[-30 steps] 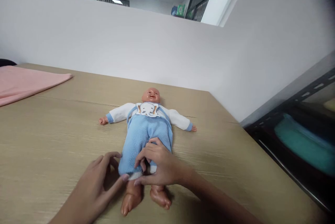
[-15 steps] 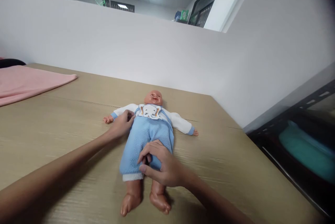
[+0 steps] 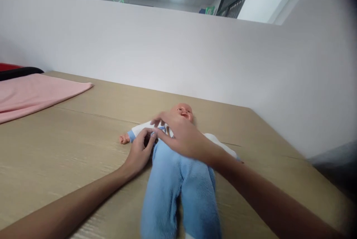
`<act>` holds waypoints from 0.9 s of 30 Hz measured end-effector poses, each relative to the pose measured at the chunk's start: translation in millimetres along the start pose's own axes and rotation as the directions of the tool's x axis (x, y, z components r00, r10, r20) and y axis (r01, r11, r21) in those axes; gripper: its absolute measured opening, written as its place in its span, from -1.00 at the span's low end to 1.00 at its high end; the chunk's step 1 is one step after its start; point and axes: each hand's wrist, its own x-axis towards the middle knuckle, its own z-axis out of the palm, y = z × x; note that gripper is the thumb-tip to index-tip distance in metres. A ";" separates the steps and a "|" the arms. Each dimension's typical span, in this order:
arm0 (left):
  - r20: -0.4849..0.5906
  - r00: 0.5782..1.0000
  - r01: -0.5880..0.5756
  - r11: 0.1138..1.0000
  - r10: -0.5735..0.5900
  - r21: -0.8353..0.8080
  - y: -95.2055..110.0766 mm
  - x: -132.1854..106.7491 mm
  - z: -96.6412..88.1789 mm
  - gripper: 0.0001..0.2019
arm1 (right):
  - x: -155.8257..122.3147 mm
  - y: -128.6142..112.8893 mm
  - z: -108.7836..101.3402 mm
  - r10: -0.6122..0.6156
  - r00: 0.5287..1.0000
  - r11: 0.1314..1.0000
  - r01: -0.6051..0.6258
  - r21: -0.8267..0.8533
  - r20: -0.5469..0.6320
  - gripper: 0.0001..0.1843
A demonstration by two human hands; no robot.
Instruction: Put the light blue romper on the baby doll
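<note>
A baby doll (image 3: pixel 182 111) lies on its back on the wooden table (image 3: pixel 83 127), dressed in a white top and blue fleece overalls (image 3: pixel 178 187). My left hand (image 3: pixel 141 149) pinches the overalls at the doll's left shoulder, near its outstretched white sleeve. My right hand (image 3: pixel 180 134) reaches across the doll's chest, fingers curled at the bib and strap, covering most of it. The doll's legs run out of view at the bottom edge.
A pink cloth (image 3: pixel 33 93) lies flat at the table's far left, with a dark object behind it. A white partition wall (image 3: pixel 167 53) runs along the table's far edge and right side.
My right hand left the doll's trouser hem and moved up to its chest. My left hand stayed at the shoulder. The camera moved closer, so the doll looks larger.
</note>
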 end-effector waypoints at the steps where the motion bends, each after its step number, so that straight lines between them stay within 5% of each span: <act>1: -0.008 1.000 -0.001 1.000 0.001 -0.015 -0.3 -0.8 0.2 -0.69 | 24.5 16.4 1.3 0.006 0.992 0.999 0.001 -0.051 0.129 -0.85; 5: -0.026 0.999 0.026 0.996 -0.028 -0.081 -1.7 -3.4 -0.8 -0.69 | 96.1 72.0 22.9 0.074 0.803 0.971 0.077 -0.225 0.591 -0.67; 8: -0.018 0.999 0.038 0.993 -0.041 -0.112 -1.6 -4.1 -1.1 -0.68 | 114.9 91.7 42.7 0.065 0.709 0.983 0.076 -0.168 0.702 -0.41; 11: -0.027 0.999 0.016 0.990 -0.020 -0.138 -0.4 -4.9 -0.7 -0.70 | 115.4 95.6 52.0 0.051 0.682 0.987 0.077 -0.141 0.730 -0.36; 14: -0.059 0.998 -0.035 0.989 0.027 -0.147 1.3 -7.4 -0.8 -0.75 | 109.1 93.3 45.5 -0.004 0.719 0.989 0.106 -0.104 0.695 -0.49; 19: -0.062 0.971 -0.234 0.970 0.230 -0.063 4.4 -14.0 -4.4 -0.90 | 85.7 94.3 20.6 -0.124 0.876 0.985 0.052 0.165 0.466 -0.55; 24: 0.005 0.847 -0.530 0.845 0.531 0.071 7.1 -22.3 -12.7 -0.91 | 54.7 105.2 11.8 -0.131 0.932 0.916 -0.017 0.402 0.337 -0.59; 27: -0.010 0.786 -0.614 0.782 0.618 0.110 3.5 -29.4 -15.9 -0.86 | 43.1 110.3 11.2 -0.126 0.939 0.888 -0.036 0.458 0.318 -0.60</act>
